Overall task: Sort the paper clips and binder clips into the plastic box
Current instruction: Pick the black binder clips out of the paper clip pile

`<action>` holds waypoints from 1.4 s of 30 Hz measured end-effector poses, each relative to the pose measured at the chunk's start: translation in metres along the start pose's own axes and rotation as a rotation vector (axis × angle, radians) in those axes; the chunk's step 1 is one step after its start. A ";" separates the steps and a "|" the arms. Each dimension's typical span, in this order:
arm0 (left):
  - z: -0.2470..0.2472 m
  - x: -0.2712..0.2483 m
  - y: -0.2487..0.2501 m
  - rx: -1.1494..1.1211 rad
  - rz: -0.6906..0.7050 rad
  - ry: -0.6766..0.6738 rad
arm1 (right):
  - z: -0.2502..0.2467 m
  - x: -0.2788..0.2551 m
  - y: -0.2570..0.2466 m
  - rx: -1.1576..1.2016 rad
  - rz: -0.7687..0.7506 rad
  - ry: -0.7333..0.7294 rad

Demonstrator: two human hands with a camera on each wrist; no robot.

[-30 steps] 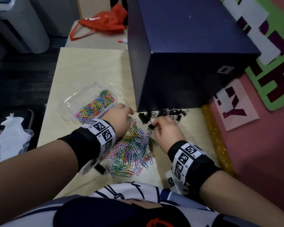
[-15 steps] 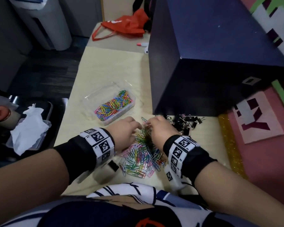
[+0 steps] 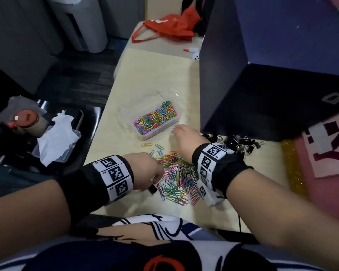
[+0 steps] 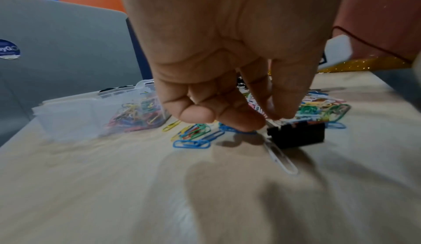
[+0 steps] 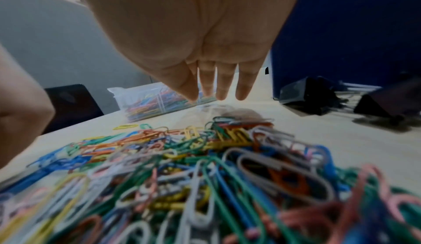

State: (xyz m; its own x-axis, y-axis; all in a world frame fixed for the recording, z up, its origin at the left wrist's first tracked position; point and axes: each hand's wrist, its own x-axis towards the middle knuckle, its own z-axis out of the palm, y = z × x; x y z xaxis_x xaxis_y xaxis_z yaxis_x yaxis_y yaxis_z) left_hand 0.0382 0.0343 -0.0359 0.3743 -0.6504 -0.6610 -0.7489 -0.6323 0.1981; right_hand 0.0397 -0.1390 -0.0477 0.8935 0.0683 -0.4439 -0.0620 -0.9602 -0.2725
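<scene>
Paper clips [image 3: 177, 178]: light, springy wire, slick and apt to tangle, heaped on the table [image 3: 157, 73] just short of the plastic box [image 3: 176, 122], best pinched a few at a time by the loops; binder clips [image 3: 241, 144] stiffer, piled by the dark blue box [image 3: 272, 75]. Left hand [image 4: 227, 67] low at the heap's near edge, fingers curled down, tips touching a lone black binder clip [image 4: 297, 135], grip not certain. Right hand [image 5: 205, 49] reaching toward the plastic box, fingers straight, holding nothing visible.
</scene>
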 end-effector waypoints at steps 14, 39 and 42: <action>0.014 -0.016 -0.017 0.100 0.086 0.107 | 0.006 0.007 -0.034 -0.075 -0.210 -0.027; 0.025 -0.019 -0.053 0.004 -0.201 0.237 | 0.025 -0.021 -0.027 -0.297 -0.451 -0.108; 0.025 -0.017 -0.052 0.011 -0.212 0.268 | 0.020 -0.023 -0.017 -0.310 -0.365 -0.051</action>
State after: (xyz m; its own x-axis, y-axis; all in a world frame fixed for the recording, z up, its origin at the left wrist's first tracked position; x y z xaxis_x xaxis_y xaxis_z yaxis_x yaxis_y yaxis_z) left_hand 0.0570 0.0886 -0.0534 0.6513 -0.5936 -0.4726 -0.6445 -0.7615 0.0683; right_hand 0.0111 -0.1186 -0.0496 0.8090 0.4216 -0.4096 0.3939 -0.9061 -0.1546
